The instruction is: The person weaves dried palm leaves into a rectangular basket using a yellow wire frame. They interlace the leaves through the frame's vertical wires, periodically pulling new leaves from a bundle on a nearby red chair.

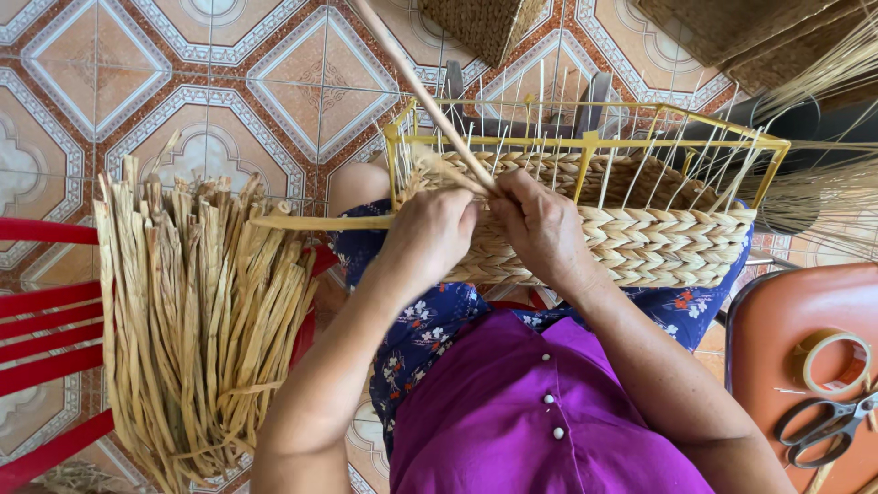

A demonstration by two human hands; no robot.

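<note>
Together, left hand point(428, 233) and right hand point(540, 224) close their fingers on a straw strand point(416, 87) against the half-woven basket point(658, 242), a dried straw bundle point(197, 311) left of them.

Both hands point(485, 229) pinch a straw strand point(416, 87) at the woven basket point(640, 242).

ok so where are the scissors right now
In the head view the scissors lie at the bottom right corner on the orange stool, just below the roll of tape and to the right of the person's right arm.
</note>
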